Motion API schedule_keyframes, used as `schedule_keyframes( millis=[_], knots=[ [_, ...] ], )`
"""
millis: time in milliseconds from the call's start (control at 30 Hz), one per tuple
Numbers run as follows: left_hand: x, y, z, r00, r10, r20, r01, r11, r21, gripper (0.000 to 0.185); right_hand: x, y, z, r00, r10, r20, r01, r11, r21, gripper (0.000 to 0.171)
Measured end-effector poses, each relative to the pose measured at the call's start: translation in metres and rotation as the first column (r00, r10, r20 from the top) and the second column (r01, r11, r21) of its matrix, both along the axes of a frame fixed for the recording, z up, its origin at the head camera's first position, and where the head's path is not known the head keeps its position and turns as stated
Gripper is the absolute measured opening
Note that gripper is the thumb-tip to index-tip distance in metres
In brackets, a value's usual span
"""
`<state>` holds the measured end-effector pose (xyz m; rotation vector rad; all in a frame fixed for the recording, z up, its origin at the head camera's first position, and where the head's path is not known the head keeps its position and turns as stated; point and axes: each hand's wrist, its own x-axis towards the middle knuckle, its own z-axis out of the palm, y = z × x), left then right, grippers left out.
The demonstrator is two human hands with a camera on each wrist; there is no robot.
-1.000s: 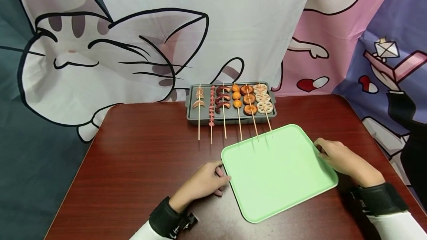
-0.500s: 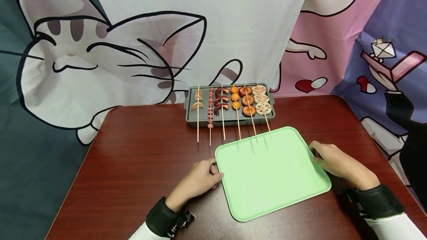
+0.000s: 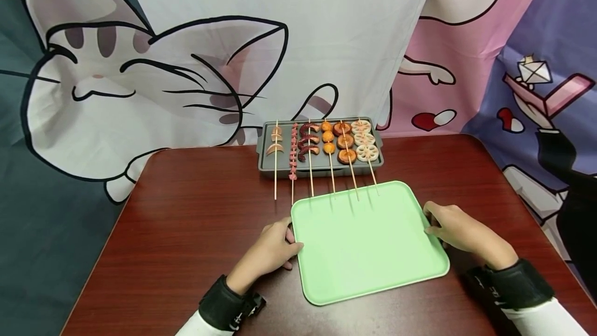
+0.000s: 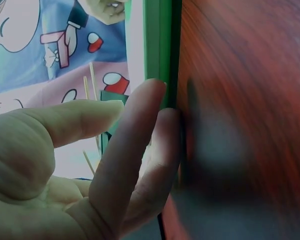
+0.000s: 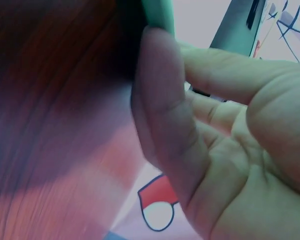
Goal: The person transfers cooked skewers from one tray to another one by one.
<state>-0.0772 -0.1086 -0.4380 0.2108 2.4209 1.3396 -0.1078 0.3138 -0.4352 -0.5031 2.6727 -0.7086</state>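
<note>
Main risk: the far rim of the green tray [image 3: 368, 248] catching the stick ends of the skewers [image 3: 328, 136]. They overhang the front of the grey pan [image 3: 322, 172], and in the head view several overlap that rim. Can't tell if any touch. If the tray gets pushed forward or tipped up, I'd expect sticks to roll, twist or drag food off the pan.

Second: the tray sits skewed, its right end farther out. Uneven push from the hands would likely swing it more and sweep a corner into the sticks. Third: grip is only at the edges, so a slip on one side would probably drop that side onto the desk [image 3: 196, 201].

Tray location: on or just above the desk, in front of the pan, between the hands. Can't tell if it's lifted.

Pose: left hand [image 3: 269, 253] pinches the left rim, thumb [image 4: 90, 120] over the top, fingers at the side and low. Right hand [image 3: 454, 227] pinches the right rim, mirrored. Forearms angle inward from the near side, wrists low.
</note>
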Motion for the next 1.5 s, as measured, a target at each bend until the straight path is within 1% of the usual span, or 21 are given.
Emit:
schedule_keyframes(
  millis=[67,133,333,467,600,767,933,1067,1167,1500],
  knots=[
    [-0.001,-0.002,0.0,1.0,0.011,0.008,-0.011,1.0,0.001,0.042,0.001,-0.003,0.0,1.0,-0.005,0.022,0.005,1.0,-0.002,0.02],
    [-0.001,-0.003,-0.001,1.0,0.015,0.004,-0.015,1.0,-0.006,0.04,0.002,-0.005,0.001,0.999,-0.01,0.036,0.01,1.0,-0.005,0.021],
    [-0.003,-0.007,-0.001,0.999,0.026,-0.038,-0.029,0.998,-0.062,0.032,0.004,-0.012,0.002,0.998,-0.012,0.054,0.013,1.0,-0.023,0.022],
    [-0.003,-0.01,-0.002,0.997,0.046,-0.054,-0.051,0.995,-0.088,0.036,0.006,-0.016,0.002,0.998,-0.016,0.065,0.018,0.999,-0.032,0.023],
    [-0.003,-0.012,-0.003,0.996,0.063,-0.056,-0.068,0.993,-0.097,0.039,0.007,-0.02,0.003,0.996,-0.028,0.087,0.032,0.999,-0.045,0.022],
    [-0.005,-0.016,-0.003,0.995,0.085,-0.058,-0.091,0.99,-0.11,0.043,0.009,-0.026,0.003,0.995,-0.042,0.09,0.047,0.998,-0.052,0.018],
    [-0.007,-0.022,-0.002,0.994,0.086,-0.071,-0.094,0.987,-0.127,0.041,0.009,-0.032,0.003,0.993,-0.05,0.105,0.058,0.995,-0.081,0.017],
    [-0.009,-0.027,-0.002,0.994,0.097,-0.058,-0.103,0.989,-0.103,0.049,0.008,-0.036,0.003,0.989,-0.065,0.135,0.08,0.991,-0.11,0.017],
    [-0.011,-0.031,-0.001,0.993,0.106,-0.047,-0.11,0.989,-0.099,0.055,0.007,-0.039,0.003,0.987,-0.072,0.145,0.088,0.99,-0.113,0.018],
    [-0.017,-0.045,0.0,0.991,0.127,-0.032,-0.13,0.985,-0.11,0.064,0.005,-0.053,-0.001,0.984,-0.076,0.161,0.098,0.986,-0.132,0.018]
  ],
)
